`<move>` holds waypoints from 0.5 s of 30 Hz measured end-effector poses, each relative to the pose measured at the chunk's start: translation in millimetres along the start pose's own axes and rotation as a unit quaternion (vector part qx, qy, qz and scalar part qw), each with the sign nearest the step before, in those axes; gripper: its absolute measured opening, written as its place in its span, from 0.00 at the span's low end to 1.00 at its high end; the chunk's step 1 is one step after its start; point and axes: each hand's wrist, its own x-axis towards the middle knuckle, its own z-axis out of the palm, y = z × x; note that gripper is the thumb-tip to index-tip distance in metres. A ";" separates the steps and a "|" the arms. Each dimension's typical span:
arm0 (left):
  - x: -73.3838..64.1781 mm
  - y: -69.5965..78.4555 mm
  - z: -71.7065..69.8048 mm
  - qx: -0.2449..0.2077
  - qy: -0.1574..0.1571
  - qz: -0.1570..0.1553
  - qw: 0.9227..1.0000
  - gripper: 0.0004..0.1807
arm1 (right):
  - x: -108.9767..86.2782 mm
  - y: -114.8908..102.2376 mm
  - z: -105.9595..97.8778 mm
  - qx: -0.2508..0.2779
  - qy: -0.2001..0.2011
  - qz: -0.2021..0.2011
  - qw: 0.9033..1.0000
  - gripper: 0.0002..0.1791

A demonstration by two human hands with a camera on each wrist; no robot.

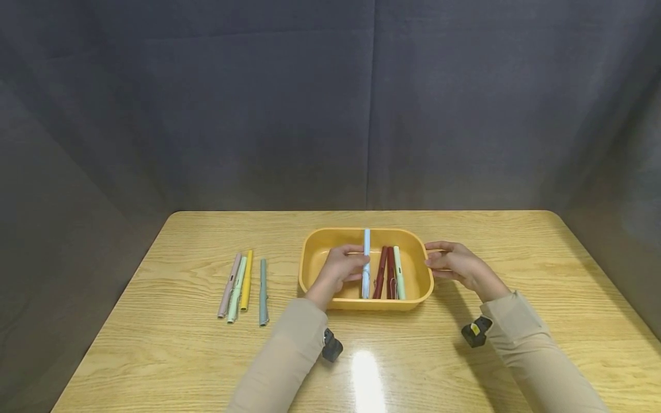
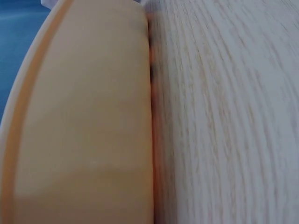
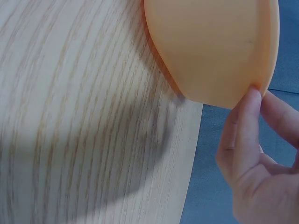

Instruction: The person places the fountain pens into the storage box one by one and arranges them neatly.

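In the head view a yellow plastic bin [image 1: 320,241] stands on the wooden table. My left hand [image 1: 342,265] reaches over its near left part and grips a light blue pen [image 1: 366,241] between thumb and fingers. Two dark red pens [image 1: 381,272] and a pale green pen [image 1: 399,272] lie side by side in the bin, right of the blue one. At the bin's right end my right hand [image 1: 454,264] pinches the rim; the right wrist view shows its thumb and fingers on either side of the edge. The left wrist view shows only the bin's outer wall [image 2: 88,112] and the table.
Left of the bin, a pinkish pen [image 1: 229,287], a light green pen [image 1: 236,289], a yellow pen [image 1: 247,281] and a grey-teal pen [image 1: 263,292] lie on the table [image 1: 170,355]. A dark curtain [image 1: 258,115] hangs behind it and at the sides.
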 end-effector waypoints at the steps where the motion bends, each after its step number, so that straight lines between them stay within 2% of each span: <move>1: 0.9 -0.5 1.3 -0.002 0.001 -0.002 1.000 0.21 | -0.2 0.0 -0.1 0.001 0.000 0.000 1.000 0.34; 15: 8.4 -9.9 11.2 -0.010 0.007 -0.015 1.000 0.21 | -2.1 -0.2 1.1 0.008 0.001 0.004 1.000 0.33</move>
